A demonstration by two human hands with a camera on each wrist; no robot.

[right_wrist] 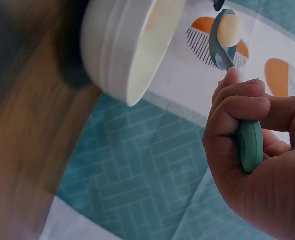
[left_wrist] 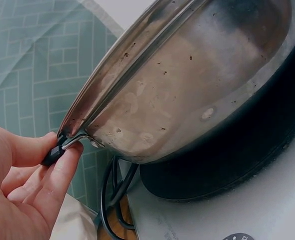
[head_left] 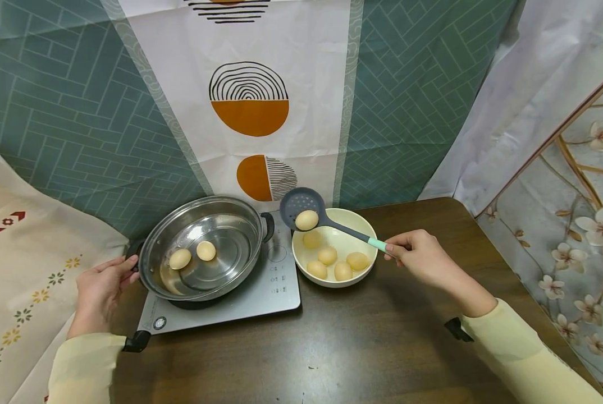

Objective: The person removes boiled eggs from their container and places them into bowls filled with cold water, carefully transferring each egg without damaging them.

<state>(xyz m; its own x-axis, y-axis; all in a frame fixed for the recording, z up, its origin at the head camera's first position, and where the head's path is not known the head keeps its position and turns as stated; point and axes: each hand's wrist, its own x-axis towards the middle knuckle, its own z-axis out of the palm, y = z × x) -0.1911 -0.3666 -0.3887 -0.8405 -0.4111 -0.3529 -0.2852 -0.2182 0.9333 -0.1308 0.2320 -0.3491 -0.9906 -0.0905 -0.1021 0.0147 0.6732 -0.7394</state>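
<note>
Yellow sleeves (head_left: 526, 350), wooden table (head_left: 311, 348), pan (head_left: 231, 275), bowl (head_left: 359, 221), patterned backdrop (head_left: 423, 101)

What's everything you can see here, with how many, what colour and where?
Pot: 1, silver with black handles, on the cooktop
Cooktop: 1, silver-grey, left part of the table
Bowl: 1, cream, right of the cooktop
Skimmer: 1, grey with mint handle, head at the bowl's far-left side
Eggs: 8, pale tan; 2 in the pot, 1 on the skimmer, 5 in the bowl
Cable: count unclear, black, beside the cooktop
Table: 1, dark brown, underneath
Patterned backdrop: teal and white with orange shapes, behind
Floral cloth: white, right
Embroidered cloth: cream, left
Left hand: 1, pale yellow sleeve, holding the pot's left handle
Right hand: 1, pale yellow sleeve, holding the skimmer
</note>
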